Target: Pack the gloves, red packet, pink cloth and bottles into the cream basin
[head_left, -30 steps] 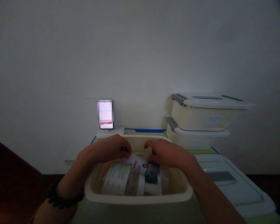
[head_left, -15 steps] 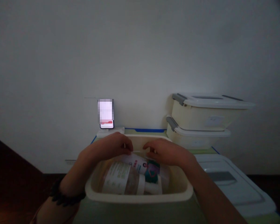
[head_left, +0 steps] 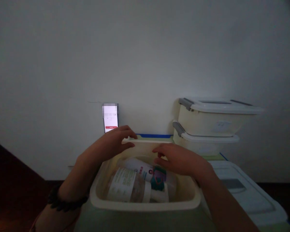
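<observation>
L hand [head_left: 113,141] sits on the far rim of the open cream tub [head_left: 145,203], fingers curled over the edge w/ thumb under, pinching the rim. R hand [head_left: 177,159] hovers just inside the tub near the far wall, fingers bent and loosely together above the bottles; can't tell if it grips anything or touches them. A dark bead bracelet [head_left: 67,201] is on the L wrist.

Inside the tub: a big clear jar [head_left: 127,185] w/ a white label lies on its side at the left, a white bottle [head_left: 141,167] w/ red print lies slanted behind it, and a teal-labelled item [head_left: 158,178] sits just beside that, right under the R hand. All three touch or overlap; details are dim.

Behind the tub, a phone [head_left: 110,118] w/ lit screen leans against the wall. At right, two lidded cream bins [head_left: 212,127] w/ grey latches are stacked, and a white lid [head_left: 246,193] lies flat in front of them, just beside the tub. Blue tape [head_left: 154,136] edges the table at the back.
</observation>
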{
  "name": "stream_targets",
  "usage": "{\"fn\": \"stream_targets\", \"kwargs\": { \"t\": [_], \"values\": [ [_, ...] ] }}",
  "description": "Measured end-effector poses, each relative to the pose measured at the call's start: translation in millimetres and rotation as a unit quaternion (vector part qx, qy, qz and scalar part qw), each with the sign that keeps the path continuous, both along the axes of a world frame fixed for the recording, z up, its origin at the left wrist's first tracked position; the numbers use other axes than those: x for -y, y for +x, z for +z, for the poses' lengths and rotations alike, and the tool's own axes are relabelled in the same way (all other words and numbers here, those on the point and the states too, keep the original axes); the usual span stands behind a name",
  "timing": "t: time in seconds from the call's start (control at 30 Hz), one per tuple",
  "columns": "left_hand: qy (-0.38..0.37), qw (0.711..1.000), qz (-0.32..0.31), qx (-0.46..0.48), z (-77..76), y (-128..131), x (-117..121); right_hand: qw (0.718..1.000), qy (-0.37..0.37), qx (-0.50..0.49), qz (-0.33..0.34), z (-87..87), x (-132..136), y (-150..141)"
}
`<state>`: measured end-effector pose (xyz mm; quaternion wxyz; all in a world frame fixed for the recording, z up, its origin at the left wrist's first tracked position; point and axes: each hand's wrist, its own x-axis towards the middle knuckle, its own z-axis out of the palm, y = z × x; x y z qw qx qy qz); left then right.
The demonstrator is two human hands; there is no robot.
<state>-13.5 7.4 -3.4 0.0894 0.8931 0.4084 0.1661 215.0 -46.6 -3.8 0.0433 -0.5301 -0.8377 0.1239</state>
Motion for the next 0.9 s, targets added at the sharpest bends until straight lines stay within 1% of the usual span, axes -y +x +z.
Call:
{"fn": "stream_targets", "kwargs": {
  "t": [0.07,0.13,0.17,0.2,0.27,0.33,0.43,0.5,0.57,0.67,0.73,0.83,0.9],
  "values": [
    [-0.013,1.000,0.025,-0.009,-2.1,-7.3,-4.0,1.000,0.017,-0.014,-0.013,3.5,-1.3,7.2],
    [-0.051,0.994,0.082,-0.045,-4.6,-13.3,-8.0,0.998,0.036,-0.041,-0.004,3.0,-8.3,14.0],
    [-0.066,0.990,0.106,-0.067,-5.6,-15.2,-9.6,0.996,0.046,-0.069,0.011,1.0,-13.5,16.7],
    [-0.074,0.986,0.124,-0.086,-6.4,-16.5,-10.7,0.995,0.058,-0.084,0.013,-1.9,-19.2,18.7],
    [-0.072,0.982,0.138,-0.106,-7.6,-17.3,-12.3,0.991,0.080,-0.107,0.004,-9.5,-29.5,21.5],
    [-0.063,0.982,0.149,-0.100,-8.9,-16.8,-14.1,0.986,0.104,-0.132,0.001,-17.1,-35.1,24.6],
    [-0.063,0.981,0.164,-0.088,-11.2,-14.6,-18.5,0.977,0.140,-0.160,-0.013,-24.0,-29.9,34.5],
    [-0.059,0.980,0.164,-0.096,-12.2,-12.4,-21.3,0.974,0.156,-0.160,-0.026,-24.5,-19.4,46.3],
    [-0.059,0.980,0.161,-0.105,-12.7,-10.6,-22.9,0.977,0.157,-0.142,-0.043,-22.9,-7.4,62.1],
    [-0.057,0.977,0.171,-0.117,-14.7,-10.0,-24.6,0.987,0.119,-0.078,-0.075,-23.5,7.9,90.6],
    [-0.051,0.977,0.176,-0.113,-17.0,-10.6,-26.2,0.994,0.063,-0.011,-0.092,-29.9,15.7,109.3],
    [-0.048,0.980,0.165,-0.098,-19.3,-10.8,-27.6,0.988,-0.035,0.097,-0.114,-49.0,25.7,130.7],
    [-0.050,0.982,0.154,-0.098,-19.1,-10.0,-27.1,0.978,-0.065,0.152,-0.129,-63.4,31.3,138.0]
  ]
}}
